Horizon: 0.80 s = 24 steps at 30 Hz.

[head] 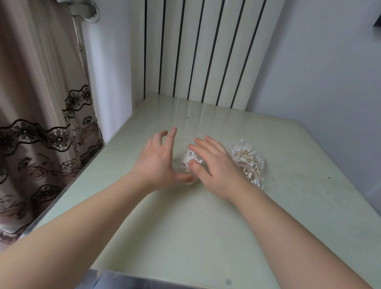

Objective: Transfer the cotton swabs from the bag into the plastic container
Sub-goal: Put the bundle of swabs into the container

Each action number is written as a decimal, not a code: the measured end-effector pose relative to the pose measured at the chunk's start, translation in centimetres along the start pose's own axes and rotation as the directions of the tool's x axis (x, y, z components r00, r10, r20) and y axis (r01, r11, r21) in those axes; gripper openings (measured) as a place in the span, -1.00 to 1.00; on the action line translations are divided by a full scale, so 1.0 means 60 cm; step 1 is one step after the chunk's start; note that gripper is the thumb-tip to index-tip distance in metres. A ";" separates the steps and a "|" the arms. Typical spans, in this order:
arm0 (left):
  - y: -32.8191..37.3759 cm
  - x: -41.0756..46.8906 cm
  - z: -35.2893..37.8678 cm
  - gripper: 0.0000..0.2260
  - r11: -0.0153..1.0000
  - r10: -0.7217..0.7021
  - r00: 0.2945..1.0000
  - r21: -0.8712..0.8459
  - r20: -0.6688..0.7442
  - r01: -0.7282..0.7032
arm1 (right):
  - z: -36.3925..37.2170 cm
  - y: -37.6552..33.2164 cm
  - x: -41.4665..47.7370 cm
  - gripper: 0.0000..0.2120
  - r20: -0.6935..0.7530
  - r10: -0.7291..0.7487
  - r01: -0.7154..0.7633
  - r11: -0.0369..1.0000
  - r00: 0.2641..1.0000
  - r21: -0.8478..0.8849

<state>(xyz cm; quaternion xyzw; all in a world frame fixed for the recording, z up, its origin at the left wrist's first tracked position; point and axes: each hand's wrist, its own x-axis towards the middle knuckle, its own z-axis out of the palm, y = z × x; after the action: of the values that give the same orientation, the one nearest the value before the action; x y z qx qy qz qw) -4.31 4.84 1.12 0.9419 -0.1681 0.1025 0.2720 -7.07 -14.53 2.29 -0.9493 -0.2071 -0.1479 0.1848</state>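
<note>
A small clear plastic container (185, 167) stands on the pale green table (199, 228), with white cotton swabs (190, 157) showing inside it. My left hand (159, 159) is spread beside its left wall, the thumb touching the container's near side. My right hand (215, 164) hovers flat over its right side, fingers straight, and hides part of it. Just to the right lies a clear plastic bag (249, 161) holding several cotton swabs with white tips and wooden sticks.
The table's far edge meets a white panel with dark vertical stripes (204, 39). A brown lace curtain (27, 125) hangs along the left edge. A grey wall stands at the right.
</note>
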 end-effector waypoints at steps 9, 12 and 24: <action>-0.018 0.002 0.008 0.20 0.981 -0.015 0.998 -0.193 0.063 0.027 | 0.019 -0.005 0.054 -0.34 0.227 -0.034 0.065 0.989 0.973 -0.131; -0.027 0.006 0.013 0.18 0.976 -0.010 0.998 -0.214 0.059 0.023 | 0.031 0.004 0.055 -0.41 0.174 -0.021 0.042 0.993 0.985 -0.114; -0.061 0.002 0.033 -0.09 0.984 -0.066 0.998 -0.165 0.004 0.066 | 0.014 0.018 0.043 -0.52 0.154 0.064 -0.044 0.991 0.986 -0.129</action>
<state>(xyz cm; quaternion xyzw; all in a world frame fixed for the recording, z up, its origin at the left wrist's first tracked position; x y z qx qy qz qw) -2.61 6.65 -2.24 0.9212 -0.1444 0.0798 0.3524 -4.18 -14.20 2.16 -0.9729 -0.1858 -0.0798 0.1120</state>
